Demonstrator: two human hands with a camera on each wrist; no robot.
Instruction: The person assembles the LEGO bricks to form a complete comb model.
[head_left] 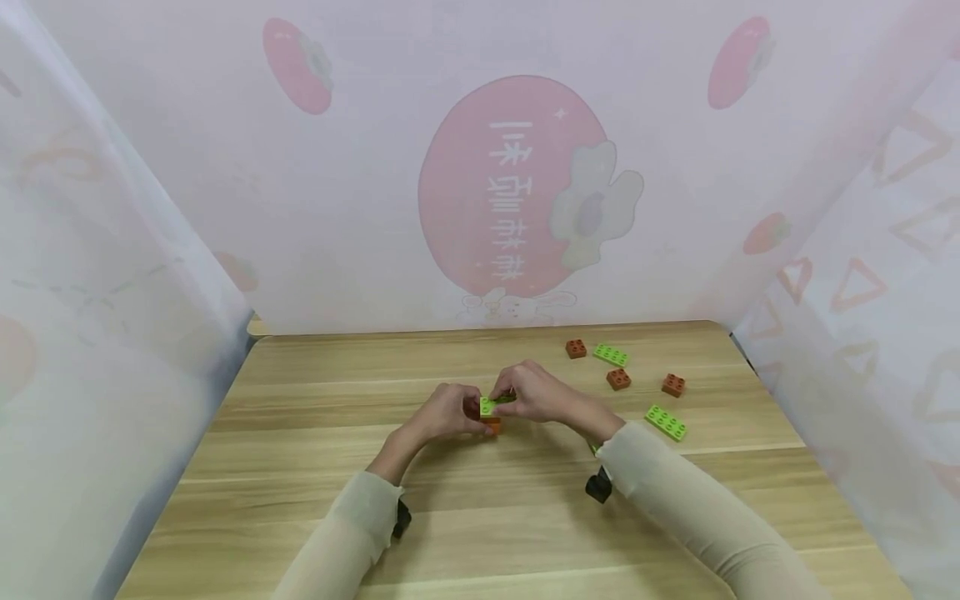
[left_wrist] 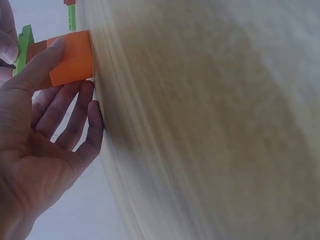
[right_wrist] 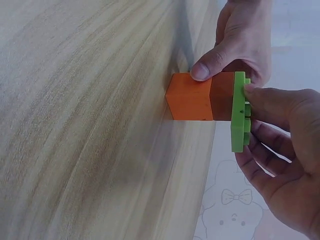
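A small stack stands on the wooden table: an orange block at the bottom, a reddish-brown brick above it and a lime-green studded plate on top. The plate reaches out past one side of the brick. My left hand grips the stack low down, its thumb along the orange block in the left wrist view. From the other side, my right hand pinches the green plate, thumb on the studded face and fingertips at its overhanging end.
At the back right lie reddish-brown bricks and green plates, several pieces in all. Another green piece is mostly hidden by the right forearm. A black wrist device hangs below the right sleeve. Pale printed cloth encloses the table.
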